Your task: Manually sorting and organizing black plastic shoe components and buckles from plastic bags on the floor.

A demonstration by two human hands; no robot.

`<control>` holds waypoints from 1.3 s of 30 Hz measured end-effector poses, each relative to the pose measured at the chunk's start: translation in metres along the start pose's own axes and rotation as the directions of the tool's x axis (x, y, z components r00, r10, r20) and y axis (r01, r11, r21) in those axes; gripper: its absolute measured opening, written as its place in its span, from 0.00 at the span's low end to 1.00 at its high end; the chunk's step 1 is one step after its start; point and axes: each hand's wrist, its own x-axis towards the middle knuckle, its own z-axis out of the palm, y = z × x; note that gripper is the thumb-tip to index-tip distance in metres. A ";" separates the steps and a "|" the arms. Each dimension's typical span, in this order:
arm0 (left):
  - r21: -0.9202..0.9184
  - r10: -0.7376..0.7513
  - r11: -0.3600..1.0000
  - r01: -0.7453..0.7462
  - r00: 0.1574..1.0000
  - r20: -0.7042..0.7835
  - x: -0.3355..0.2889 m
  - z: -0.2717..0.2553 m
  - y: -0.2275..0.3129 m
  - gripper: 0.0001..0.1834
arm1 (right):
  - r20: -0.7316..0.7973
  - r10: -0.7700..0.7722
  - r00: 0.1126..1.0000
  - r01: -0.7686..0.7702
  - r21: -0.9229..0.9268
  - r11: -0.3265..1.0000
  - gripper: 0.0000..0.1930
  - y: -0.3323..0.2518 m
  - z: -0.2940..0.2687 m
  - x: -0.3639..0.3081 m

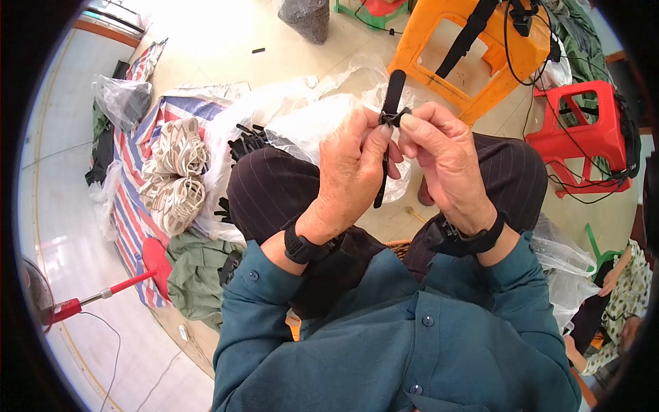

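Above my knees, both hands work close together on a narrow black strap [394, 90]. My left hand [351, 165] pinches it near the middle with thumb and fingertips. One wide rounded end stands up beyond the fingers, and a thin tail hangs below them. My right hand [447, 159] grips a small dark loop of the same strap between thumb and forefinger. What fastens the loop, a knot or a buckle, is too small to tell. Beside my left knee lies a heap of similar black straps [246, 143], partly covered by clear plastic.
Clear plastic sheeting [295, 127] spreads ahead and left. Beige sneakers [173, 175] sit on a striped tarp [127, 185]. An orange stool [425, 51] stands ahead, a red stool [583, 134] with cables to the right. Another person [628, 288] is at far right.
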 end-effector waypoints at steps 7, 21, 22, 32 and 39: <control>-0.019 -0.066 0.998 0.067 0.996 0.063 -0.002 -0.005 0.000 0.01 | 0.153 0.316 0.936 -0.326 0.041 0.945 0.04 -0.010 -0.016 0.009; 0.083 -0.110 0.992 0.097 0.979 0.173 -0.002 -0.011 0.008 0.03 | 0.164 0.475 0.865 -0.458 -0.131 0.879 0.05 -0.014 -0.030 0.015; 0.097 -0.098 0.992 0.081 0.979 0.181 -0.001 -0.011 0.007 0.03 | 0.190 0.504 0.843 -0.488 -0.127 0.864 0.05 -0.014 -0.029 0.014; 0.132 -0.089 0.989 0.067 0.982 0.169 0.000 -0.015 0.009 0.03 | 0.070 0.381 0.922 -0.360 -0.206 0.910 0.05 -0.010 -0.026 0.011; 0.265 -0.063 0.964 0.002 0.973 0.223 0.000 -0.017 0.009 0.05 | 0.179 0.472 0.863 -0.460 -0.105 0.881 0.05 -0.010 -0.031 0.012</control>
